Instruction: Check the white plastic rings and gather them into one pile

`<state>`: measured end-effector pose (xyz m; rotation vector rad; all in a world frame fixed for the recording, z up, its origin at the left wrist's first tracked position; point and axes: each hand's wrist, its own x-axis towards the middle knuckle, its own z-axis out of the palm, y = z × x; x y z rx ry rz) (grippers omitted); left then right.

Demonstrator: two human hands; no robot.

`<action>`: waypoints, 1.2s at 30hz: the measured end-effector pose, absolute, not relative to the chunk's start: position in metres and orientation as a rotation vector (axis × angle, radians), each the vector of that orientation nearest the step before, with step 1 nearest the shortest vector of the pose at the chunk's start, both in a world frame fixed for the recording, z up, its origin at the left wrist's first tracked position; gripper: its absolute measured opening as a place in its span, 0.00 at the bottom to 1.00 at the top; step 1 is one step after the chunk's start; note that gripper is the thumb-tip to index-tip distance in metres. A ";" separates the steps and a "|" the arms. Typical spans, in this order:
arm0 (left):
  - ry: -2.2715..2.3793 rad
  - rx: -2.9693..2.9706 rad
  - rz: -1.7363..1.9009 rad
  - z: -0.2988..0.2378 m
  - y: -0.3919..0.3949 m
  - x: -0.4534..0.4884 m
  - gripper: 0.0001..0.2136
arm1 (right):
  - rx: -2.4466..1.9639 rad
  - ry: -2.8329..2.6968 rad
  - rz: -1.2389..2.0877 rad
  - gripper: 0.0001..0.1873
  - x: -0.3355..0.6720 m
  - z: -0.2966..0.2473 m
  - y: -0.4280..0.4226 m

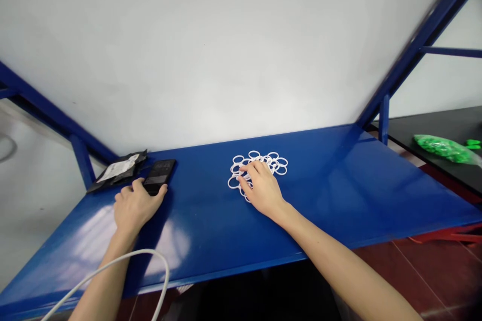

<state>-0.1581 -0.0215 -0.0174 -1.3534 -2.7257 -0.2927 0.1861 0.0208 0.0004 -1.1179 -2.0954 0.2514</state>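
Note:
My left hand (133,205) is at the near end of a flat black rectangular box (160,173), its thumb on the right side and its fingers on the left. Whether the box rests fully on the table is hard to make out. My right hand (263,188) lies over a loose cluster of thin white rings (278,165), fingers spread and fingertips touching some of them. Several rings overlap one another, and part of the cluster is hidden beneath the palm and fingers.
Both hands are above a glossy blue table (211,225). A black plastic packet (120,168) with a white label lies at its back left. A white cable (146,252) loops across my left forearm. On a dark surface to the right sits a bag of green pieces (444,149).

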 end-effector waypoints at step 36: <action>-2.687 -1.477 -0.217 -0.020 -0.037 -0.167 0.35 | -1.129 -2.129 0.327 0.09 0.183 -0.009 0.021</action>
